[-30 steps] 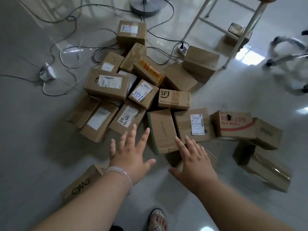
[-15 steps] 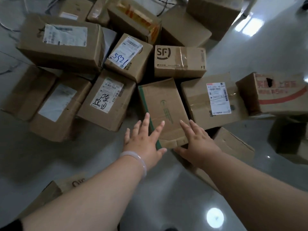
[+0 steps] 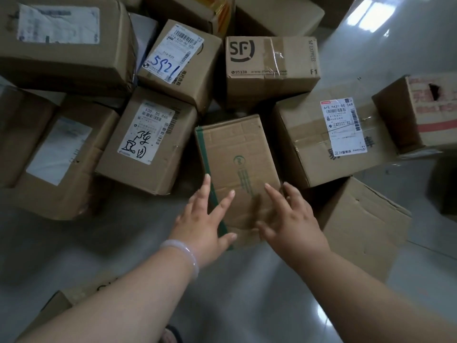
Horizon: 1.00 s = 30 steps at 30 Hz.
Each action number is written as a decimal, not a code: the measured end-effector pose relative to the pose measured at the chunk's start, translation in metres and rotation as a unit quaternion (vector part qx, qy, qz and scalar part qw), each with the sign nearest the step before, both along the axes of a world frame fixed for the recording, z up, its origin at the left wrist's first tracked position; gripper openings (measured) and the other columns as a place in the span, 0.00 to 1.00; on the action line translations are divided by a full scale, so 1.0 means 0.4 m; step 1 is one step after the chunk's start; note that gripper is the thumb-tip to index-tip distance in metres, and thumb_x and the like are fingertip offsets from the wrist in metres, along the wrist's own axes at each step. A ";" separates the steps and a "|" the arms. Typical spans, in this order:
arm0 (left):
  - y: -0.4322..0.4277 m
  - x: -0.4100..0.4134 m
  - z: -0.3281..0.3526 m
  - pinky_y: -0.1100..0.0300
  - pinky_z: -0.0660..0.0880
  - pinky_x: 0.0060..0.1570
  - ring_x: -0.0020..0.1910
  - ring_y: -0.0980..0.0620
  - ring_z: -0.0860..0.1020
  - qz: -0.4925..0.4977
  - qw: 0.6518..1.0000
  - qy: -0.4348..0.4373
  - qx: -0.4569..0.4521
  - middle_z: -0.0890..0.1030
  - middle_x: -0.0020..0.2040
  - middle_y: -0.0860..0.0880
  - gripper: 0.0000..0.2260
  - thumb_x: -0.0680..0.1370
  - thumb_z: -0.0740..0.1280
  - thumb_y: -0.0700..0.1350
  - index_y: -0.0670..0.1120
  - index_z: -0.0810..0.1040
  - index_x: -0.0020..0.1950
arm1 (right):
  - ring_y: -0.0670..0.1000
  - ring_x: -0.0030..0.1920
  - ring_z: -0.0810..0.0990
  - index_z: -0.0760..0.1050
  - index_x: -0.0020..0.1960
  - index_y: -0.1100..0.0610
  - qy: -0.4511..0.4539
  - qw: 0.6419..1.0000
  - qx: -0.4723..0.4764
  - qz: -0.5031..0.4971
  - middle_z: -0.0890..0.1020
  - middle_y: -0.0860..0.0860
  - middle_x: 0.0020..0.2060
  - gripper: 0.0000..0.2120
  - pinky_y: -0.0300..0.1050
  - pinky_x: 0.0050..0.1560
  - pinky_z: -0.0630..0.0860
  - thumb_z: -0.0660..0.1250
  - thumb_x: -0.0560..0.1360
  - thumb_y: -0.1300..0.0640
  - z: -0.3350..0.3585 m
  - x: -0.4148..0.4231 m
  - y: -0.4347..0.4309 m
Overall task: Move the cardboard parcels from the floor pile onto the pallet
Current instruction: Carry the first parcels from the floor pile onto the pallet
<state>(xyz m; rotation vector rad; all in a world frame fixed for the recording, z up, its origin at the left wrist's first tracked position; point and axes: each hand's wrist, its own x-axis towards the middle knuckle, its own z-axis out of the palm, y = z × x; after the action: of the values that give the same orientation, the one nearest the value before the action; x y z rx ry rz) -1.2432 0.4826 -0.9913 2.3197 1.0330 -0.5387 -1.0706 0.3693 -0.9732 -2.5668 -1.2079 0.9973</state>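
Over the last second the view had dropped much closer to the floor pile, and both hands had travelled from the bare floor [image 3: 118,243] in front of it to the nearest parcel, a brown box with a green taped edge [image 3: 237,154]. The left hand [image 3: 205,219], with a pale bangle [image 3: 183,253] at the wrist, lay over the box's near left corner, its fingers straight and spread across the green strip. The right hand [image 3: 289,219] was over the near right corner, fingers likewise straight and fanned. Neither hand had curled round anything, and whether the palms were already pressing on the cardboard could not be told.

The box sat at the near edge of the pile, between a parcel with a handwritten label [image 3: 148,142] on its left and a parcel with a printed shipping label [image 3: 331,137] on its right, with the SF Express box [image 3: 272,68] just beyond its far end. Its right side seemed to overlap a lower carton [image 3: 358,226].

Judging by this, the reach was done and the grasp was about to begin. No parcel had been lifted, and the pallet was out of view.
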 end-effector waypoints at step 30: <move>0.096 -0.216 1.017 0.56 0.57 0.70 0.76 0.51 0.57 0.310 0.915 -0.239 -0.092 0.54 0.78 0.54 0.46 0.73 0.73 0.57 0.72 0.40 0.75 | 0.53 0.74 0.60 0.34 0.70 0.22 0.072 0.986 0.122 0.087 0.60 0.45 0.76 0.46 0.59 0.72 0.63 0.67 0.69 0.33 0.989 -0.152 0.195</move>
<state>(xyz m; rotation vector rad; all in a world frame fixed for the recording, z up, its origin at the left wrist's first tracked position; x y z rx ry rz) -1.3297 0.5210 -0.5846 1.6889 1.3062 0.1741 -1.1313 0.4475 -0.5778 -2.1950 -1.4350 0.9796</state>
